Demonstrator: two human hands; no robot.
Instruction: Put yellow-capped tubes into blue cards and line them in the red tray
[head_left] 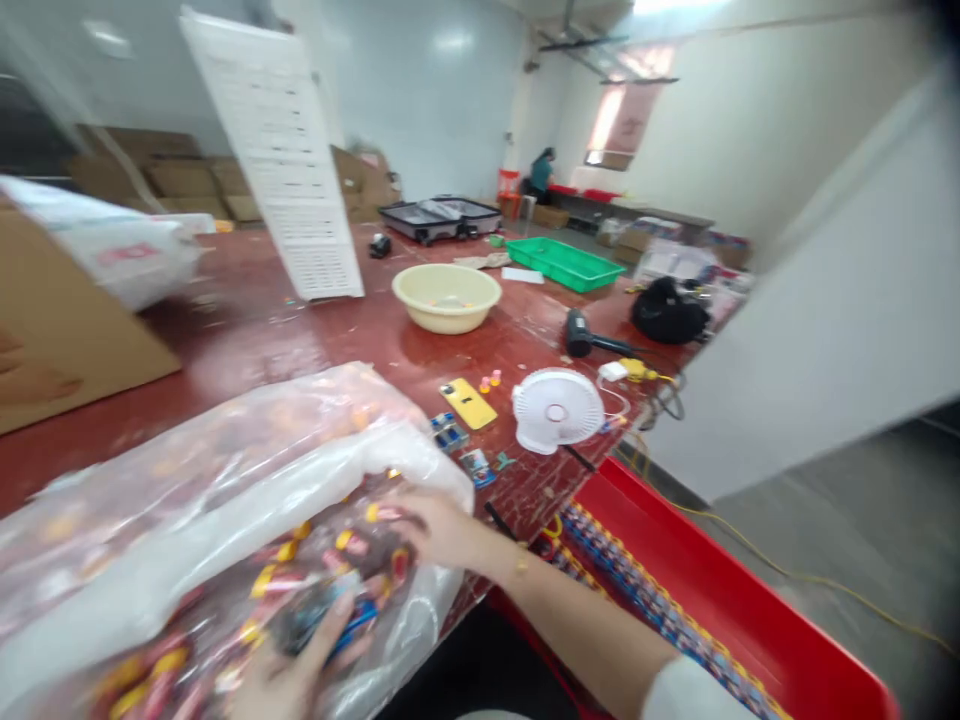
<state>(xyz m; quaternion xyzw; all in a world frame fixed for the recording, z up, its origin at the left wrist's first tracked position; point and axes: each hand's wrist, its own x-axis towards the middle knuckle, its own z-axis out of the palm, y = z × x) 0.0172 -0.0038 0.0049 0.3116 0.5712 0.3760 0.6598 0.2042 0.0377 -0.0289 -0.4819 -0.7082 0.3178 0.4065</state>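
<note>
My left hand (pixel 292 680) is closed around a small blue and dark, partly clear piece (pixel 319 615), blurred by motion. My right hand (pixel 431 530) reaches over the mouth of a clear plastic bag (pixel 255 520). Its fingers pinch a small pink piece with a yellow end (pixel 381 512). Many more such pink and yellow pieces (pixel 277 580) lie loose inside the bag, around both hands. Just beyond the right hand, small blue-framed pieces (pixel 448 432) rest on the red table (pixel 405 365), with another blue-edged piece (pixel 478 467) nearer the edge.
A yellow phone (pixel 469 403), white fan (pixel 559 410), cream basin (pixel 447 300) and green tray (pixel 564 263) stand on the table. Below its right edge, a red bin (pixel 720 580) holds rows of blue and yellow pieces. Cardboard (pixel 67 320) stands at left. A person (pixel 541 175) is far back.
</note>
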